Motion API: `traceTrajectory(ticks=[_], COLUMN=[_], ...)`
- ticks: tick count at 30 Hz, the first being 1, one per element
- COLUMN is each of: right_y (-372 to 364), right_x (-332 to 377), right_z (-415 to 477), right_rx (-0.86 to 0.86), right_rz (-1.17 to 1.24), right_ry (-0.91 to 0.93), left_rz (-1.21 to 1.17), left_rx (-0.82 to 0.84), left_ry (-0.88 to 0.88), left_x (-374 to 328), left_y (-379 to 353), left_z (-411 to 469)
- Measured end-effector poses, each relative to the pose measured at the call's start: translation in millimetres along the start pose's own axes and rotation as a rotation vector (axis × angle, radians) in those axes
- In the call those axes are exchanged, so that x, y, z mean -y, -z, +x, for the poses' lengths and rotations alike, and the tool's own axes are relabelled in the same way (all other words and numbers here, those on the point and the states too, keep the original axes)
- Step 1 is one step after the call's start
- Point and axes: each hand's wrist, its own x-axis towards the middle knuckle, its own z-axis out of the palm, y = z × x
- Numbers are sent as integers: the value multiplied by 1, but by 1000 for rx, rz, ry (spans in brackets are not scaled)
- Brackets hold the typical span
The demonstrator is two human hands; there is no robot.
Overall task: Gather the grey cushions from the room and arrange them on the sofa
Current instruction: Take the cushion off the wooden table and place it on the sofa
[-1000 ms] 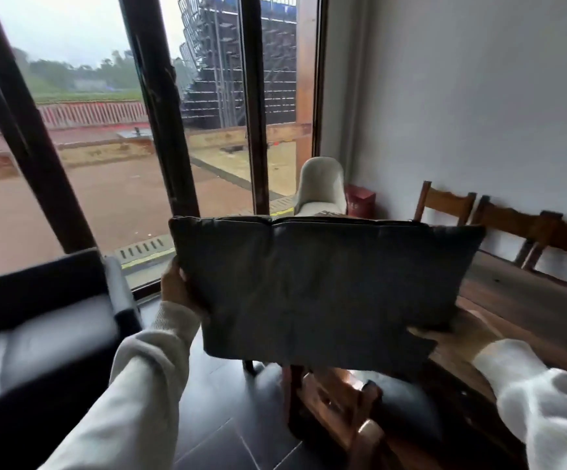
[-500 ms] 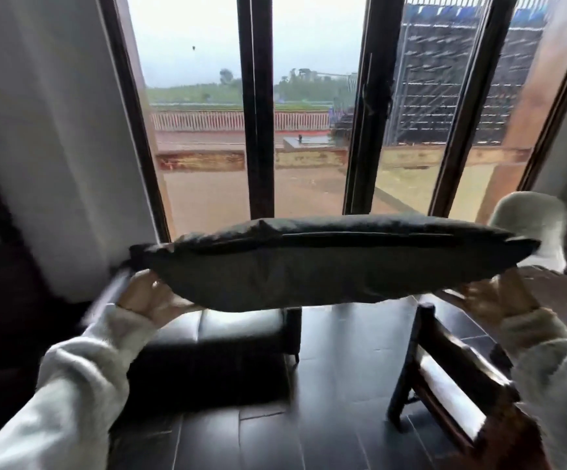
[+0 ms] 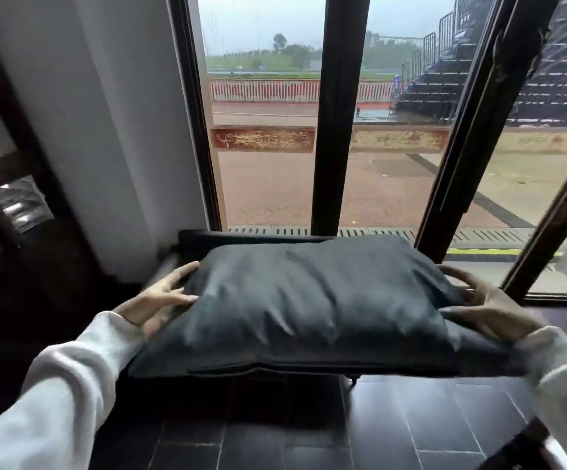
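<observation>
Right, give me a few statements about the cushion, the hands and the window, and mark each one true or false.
1. Both hands hold the grey cushion. True: the left hand and right hand grip opposite ends.
2. The cushion stands upright on its edge. False: it lies nearly flat, broad face up.
3. The window behind it has dark frames. True.
4. The sleeves are black. False: the sleeves are white.
5. The floor is light carpet. False: dark tiles.
</observation>
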Motion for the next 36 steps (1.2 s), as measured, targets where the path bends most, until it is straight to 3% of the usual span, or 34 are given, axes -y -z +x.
traceTrajectory(ticks=[3, 7, 12, 19, 24, 28, 36], right_y=[-6, -3, -11, -10, -17, -17, -10], right_x=[-15, -30, -61, -117, -175, -229, -350], right_z=[78, 204, 339, 484, 588, 679, 802], right_rx=[19, -134, -221, -191, -315, -510, -649], right_rz=[-3, 58, -230, -148, -51, -5, -52], right_ry=[-71, -85, -91, -306, -398, -546, -731], left_rz=[30, 15, 45, -55, -158, -78, 47], left_rx=[-94, -243, -415, -486, -522, -565, -498], left_ry=[22, -59, -67, 81, 246, 383, 662], left_x=[-5, -20, -17, 27, 51, 77, 183], left_y=[9, 3, -2, 23, 57, 89, 137], left_z=[69, 176, 297, 455, 589, 701, 856])
